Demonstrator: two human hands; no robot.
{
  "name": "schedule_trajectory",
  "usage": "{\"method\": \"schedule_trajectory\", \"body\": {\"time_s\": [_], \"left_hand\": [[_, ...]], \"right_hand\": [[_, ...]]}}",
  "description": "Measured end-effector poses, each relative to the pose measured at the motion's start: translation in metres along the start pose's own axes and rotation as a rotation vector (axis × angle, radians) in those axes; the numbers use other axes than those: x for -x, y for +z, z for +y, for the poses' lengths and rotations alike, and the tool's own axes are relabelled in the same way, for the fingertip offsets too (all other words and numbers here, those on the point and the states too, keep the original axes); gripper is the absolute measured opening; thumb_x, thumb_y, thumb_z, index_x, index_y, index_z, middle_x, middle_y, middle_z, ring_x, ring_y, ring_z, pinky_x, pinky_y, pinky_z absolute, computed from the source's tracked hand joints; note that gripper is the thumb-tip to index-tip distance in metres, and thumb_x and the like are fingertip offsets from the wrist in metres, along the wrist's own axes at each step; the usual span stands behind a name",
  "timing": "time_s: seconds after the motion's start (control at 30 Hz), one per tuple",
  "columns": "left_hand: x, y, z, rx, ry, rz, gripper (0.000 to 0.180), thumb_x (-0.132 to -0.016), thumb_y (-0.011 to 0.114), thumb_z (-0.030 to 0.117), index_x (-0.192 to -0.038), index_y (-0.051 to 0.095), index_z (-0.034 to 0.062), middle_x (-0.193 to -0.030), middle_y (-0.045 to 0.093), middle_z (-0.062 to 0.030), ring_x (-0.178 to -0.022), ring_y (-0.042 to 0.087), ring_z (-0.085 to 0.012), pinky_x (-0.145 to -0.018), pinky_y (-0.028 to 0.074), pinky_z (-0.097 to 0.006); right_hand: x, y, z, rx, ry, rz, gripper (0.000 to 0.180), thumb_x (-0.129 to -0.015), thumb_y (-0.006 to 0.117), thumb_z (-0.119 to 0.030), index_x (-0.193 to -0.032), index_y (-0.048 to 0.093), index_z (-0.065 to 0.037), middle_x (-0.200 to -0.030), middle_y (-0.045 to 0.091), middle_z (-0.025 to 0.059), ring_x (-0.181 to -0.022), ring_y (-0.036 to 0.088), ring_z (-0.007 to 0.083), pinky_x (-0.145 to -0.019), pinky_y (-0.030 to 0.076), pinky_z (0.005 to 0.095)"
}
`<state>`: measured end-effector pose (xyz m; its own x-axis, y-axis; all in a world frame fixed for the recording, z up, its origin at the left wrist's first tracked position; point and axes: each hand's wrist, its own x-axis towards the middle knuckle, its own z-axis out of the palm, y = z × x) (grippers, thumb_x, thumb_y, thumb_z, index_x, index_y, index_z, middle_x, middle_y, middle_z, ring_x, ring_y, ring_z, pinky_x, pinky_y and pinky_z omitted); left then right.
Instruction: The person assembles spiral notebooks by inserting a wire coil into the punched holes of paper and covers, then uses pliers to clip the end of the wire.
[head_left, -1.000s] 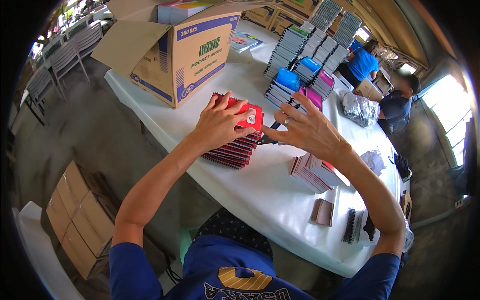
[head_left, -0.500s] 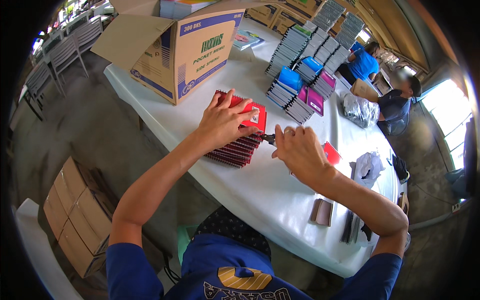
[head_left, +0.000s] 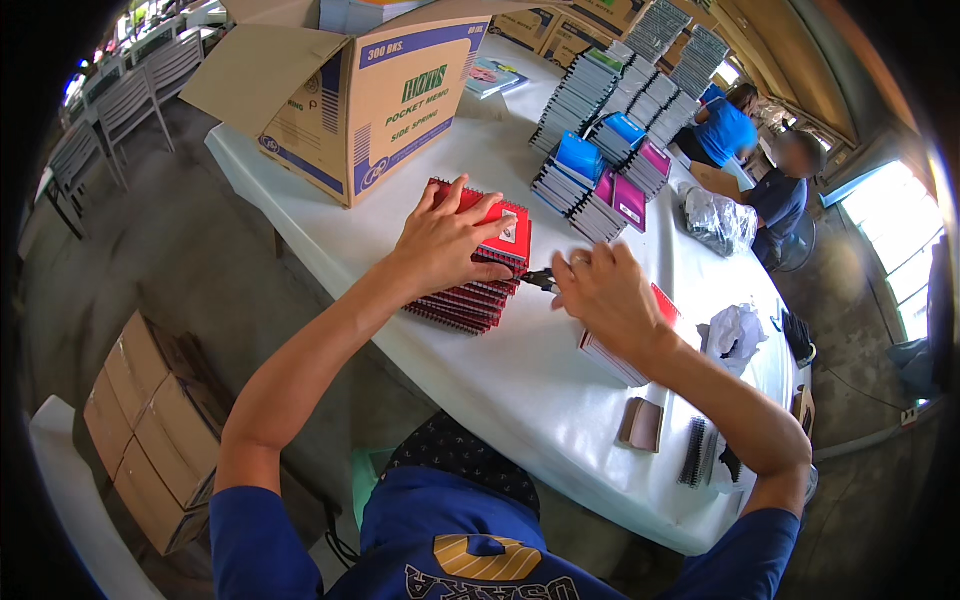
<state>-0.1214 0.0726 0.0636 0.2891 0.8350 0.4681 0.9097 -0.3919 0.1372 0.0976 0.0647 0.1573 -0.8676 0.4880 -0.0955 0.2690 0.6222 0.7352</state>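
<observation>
Two hands work over a white table (head_left: 520, 390), and the red notebook stack (head_left: 470, 290) near its middle serves as the landmark here. The left hand (head_left: 445, 240) lies flat on top of that stack, fingers spread and pressing on the top red cover, closed on nothing. The right hand (head_left: 605, 295) hovers just right of the stack, fingers loosely curled; a small dark tool (head_left: 540, 280) pokes out between this hand and the stack, its tip close to the stack's right edge. Whether the fingers actually clamp the tool I cannot tell, since the hand hides its handle. Under the right hand, right of the stack, lies a second, lower pile (head_left: 625, 355) of notebooks with a red cover showing.

Behind the stack and to its left stands an open cardboard box (head_left: 370, 110), flaps up. Behind the stack and to its right rise many piles (head_left: 600, 150) of spiral notebooks with blue, magenta and grey covers. Further right of the stack sit a clear plastic bag (head_left: 720, 220) and crumpled white wrapping (head_left: 735, 330). Nearer the person than the stack, to its right, lie a brown card piece (head_left: 642, 425) and loose black spirals (head_left: 695, 450). Far beyond the stack, two other people (head_left: 755, 160) sit at the table's end. On the floor, left of the stack, rest sealed cartons (head_left: 150, 430).
</observation>
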Motion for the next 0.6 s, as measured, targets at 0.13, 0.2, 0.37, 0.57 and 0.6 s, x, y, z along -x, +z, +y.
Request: {"method": "schedule_trajectory", "body": {"time_s": [0.13, 0.2, 0.37, 0.57, 0.6], "left_hand": [[0.002, -0.002, 0.001, 0.014, -0.005, -0.025, 0.078, -0.075, 0.061, 0.071, -0.137, 0.056, 0.023, -0.151, 0.042, -0.0084, -0.139, 0.033, -0.0438, -0.112, 0.026, -0.059], [0.002, -0.003, 0.001, -0.003, 0.017, -0.028, 0.081, -0.073, 0.064, 0.07, -0.138, 0.054, 0.0236, -0.151, 0.041, -0.0078, -0.139, 0.032, -0.0434, -0.113, 0.026, -0.059], [0.003, -0.005, 0.003, -0.008, 0.026, -0.042, 0.088, -0.068, 0.07, 0.068, -0.142, 0.05, 0.0251, -0.153, 0.039, -0.0062, -0.141, 0.03, -0.0424, -0.113, 0.025, -0.059], [0.002, -0.003, 0.0, -0.015, 0.034, -0.051, 0.09, -0.066, 0.071, 0.069, -0.142, 0.049, 0.0257, -0.153, 0.038, -0.0058, -0.141, 0.029, -0.0416, -0.114, 0.025, -0.059], [0.001, -0.004, 0.001, -0.01, 0.024, -0.062, 0.09, -0.066, 0.072, 0.069, -0.142, 0.049, 0.0257, -0.153, 0.038, -0.0057, -0.141, 0.029, -0.0415, -0.114, 0.025, -0.059]], "right_hand": [[0.01, -0.01, -0.006, 0.107, 0.096, -0.049, 0.039, -0.084, 0.067, -0.043, -0.102, 0.061, -0.009, -0.095, 0.06, 0.0006, -0.102, 0.056, 0.0161, -0.087, 0.042, 0.0313], [0.01, -0.008, 0.013, -0.019, 0.008, 0.181, 0.037, -0.082, 0.068, -0.042, -0.102, 0.061, -0.012, -0.098, 0.058, -0.0003, -0.107, 0.052, 0.0157, -0.092, 0.04, 0.0337], [0.006, 0.006, 0.02, 0.201, -0.234, 0.307, 0.034, -0.08, 0.067, -0.027, -0.112, 0.06, -0.017, -0.112, 0.055, -0.0049, -0.112, 0.045, 0.0132, -0.098, 0.038, 0.0374], [0.007, 0.015, 0.008, 0.125, -0.161, 0.313, 0.027, -0.081, 0.065, -0.019, -0.104, 0.064, -0.006, -0.089, 0.062, 0.0001, -0.1, 0.055, 0.0164, -0.094, 0.042, 0.0358], [0.009, 0.016, -0.002, 0.123, -0.159, 0.309, 0.027, -0.081, 0.065, -0.019, -0.104, 0.064, -0.006, -0.089, 0.062, 0.0001, -0.1, 0.055, 0.0164, -0.094, 0.042, 0.0358]]}}
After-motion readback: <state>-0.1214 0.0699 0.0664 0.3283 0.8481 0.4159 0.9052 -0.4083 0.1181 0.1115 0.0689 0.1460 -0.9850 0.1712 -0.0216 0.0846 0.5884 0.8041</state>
